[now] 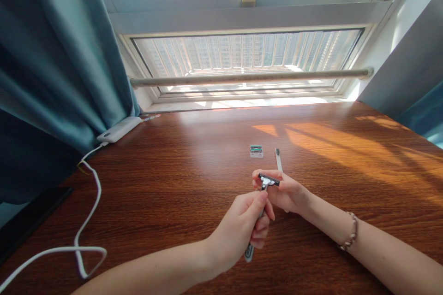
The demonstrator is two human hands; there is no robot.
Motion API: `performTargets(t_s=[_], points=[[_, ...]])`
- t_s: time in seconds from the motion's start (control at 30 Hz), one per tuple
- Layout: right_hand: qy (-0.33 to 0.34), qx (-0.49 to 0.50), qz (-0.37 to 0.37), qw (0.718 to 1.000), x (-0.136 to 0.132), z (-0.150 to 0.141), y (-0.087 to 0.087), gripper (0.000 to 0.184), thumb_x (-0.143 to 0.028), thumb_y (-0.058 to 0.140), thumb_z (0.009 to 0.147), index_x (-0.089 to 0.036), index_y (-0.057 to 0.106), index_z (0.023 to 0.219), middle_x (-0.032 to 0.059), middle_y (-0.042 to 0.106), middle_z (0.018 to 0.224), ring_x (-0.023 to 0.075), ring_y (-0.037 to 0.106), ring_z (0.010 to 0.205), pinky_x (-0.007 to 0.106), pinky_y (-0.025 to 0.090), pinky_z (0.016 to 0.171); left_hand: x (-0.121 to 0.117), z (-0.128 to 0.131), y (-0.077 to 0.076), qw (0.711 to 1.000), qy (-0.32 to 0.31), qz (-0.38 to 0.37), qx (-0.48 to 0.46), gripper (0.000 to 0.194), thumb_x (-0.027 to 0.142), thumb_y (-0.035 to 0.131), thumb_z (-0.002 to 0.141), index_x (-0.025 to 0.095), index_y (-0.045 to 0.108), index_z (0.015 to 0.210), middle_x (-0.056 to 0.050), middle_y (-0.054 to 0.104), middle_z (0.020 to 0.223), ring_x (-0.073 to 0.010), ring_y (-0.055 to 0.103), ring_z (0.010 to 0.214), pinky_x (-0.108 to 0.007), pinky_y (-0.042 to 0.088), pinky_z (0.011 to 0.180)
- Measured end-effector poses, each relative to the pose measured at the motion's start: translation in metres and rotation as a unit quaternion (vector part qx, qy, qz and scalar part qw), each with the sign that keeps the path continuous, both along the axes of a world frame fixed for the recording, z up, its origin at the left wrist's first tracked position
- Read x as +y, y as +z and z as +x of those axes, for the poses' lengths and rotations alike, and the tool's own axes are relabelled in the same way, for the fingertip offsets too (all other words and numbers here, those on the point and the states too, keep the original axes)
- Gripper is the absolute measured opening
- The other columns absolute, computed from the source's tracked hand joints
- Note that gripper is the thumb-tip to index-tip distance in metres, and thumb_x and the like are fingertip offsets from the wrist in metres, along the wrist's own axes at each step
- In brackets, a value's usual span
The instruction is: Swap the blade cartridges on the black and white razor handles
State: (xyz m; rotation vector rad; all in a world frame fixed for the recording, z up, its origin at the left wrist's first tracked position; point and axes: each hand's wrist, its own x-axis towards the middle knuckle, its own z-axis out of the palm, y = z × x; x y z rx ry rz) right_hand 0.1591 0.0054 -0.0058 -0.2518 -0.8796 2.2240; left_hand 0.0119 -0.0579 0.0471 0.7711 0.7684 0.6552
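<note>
My left hand (244, 221) is closed round the grey handle of a razor (266, 181), with the thumb along its neck. The handle's end sticks out below the fist, and the razor's black-edged head points up and away from me. My right hand (289, 191) is closed on that head, its thumb at the right end and fingers at the left end and behind. Beyond the hands lies a small clear case (256, 151) with green-striped razor blade cartridges. A white toothbrush (278, 159) with dark bristles lies beside it, its middle hidden behind my right hand.
A white power bank (121, 130) lies at the back left by the blue curtain (69, 46), with a white cable (93, 193) looping down the wooden table (155, 203). A black flat object (34, 216) is at the left edge. A window with a rail (249, 77) stands behind.
</note>
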Motion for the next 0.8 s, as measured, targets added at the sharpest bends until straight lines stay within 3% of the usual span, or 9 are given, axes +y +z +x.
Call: performTargets(t_s=[0.13, 0.47, 0.8], points=[[-0.021, -0.006, 0.031, 0.999, 0.0019, 0.0008, 0.0035, 0.036, -0.023, 0.072, 0.060, -0.011, 0.066, 0.092, 0.0057, 0.059, 0.095, 0.0121, 0.054, 0.083, 0.020, 0.042, 0.077, -0.0017, 0.0003, -0.0008, 1.000, 0.008, 0.001, -0.006, 0.032, 0.042, 0.038, 0.087, 0.015, 0.044, 0.071, 0.007, 0.028, 0.049, -0.0032, 0.020, 0.041, -0.017, 0.013, 0.039], [-0.035, 0.012, 0.029, 0.999, 0.0004, -0.0044, 0.0017, 0.035, -0.022, 0.070, 0.060, -0.013, 0.065, 0.093, 0.0058, 0.060, 0.094, 0.0153, 0.056, 0.086, 0.024, 0.043, 0.080, -0.0081, 0.0024, -0.0087, 0.997, 0.033, -0.022, -0.071, 0.033, 0.042, 0.035, 0.088, 0.015, 0.043, 0.070, 0.008, 0.025, 0.048, -0.0021, 0.014, 0.039, -0.016, 0.009, 0.037], [-0.027, -0.009, 0.039, 0.999, 0.0000, -0.0052, 0.0057, 0.037, -0.028, 0.071, 0.059, -0.013, 0.061, 0.092, 0.0067, 0.058, 0.091, 0.0166, 0.055, 0.085, 0.027, 0.044, 0.075, -0.0058, 0.0009, -0.0080, 0.998, 0.047, 0.007, -0.033, 0.035, 0.044, 0.033, 0.088, 0.015, 0.044, 0.073, 0.008, 0.024, 0.047, -0.0024, 0.013, 0.038, -0.016, 0.009, 0.036]])
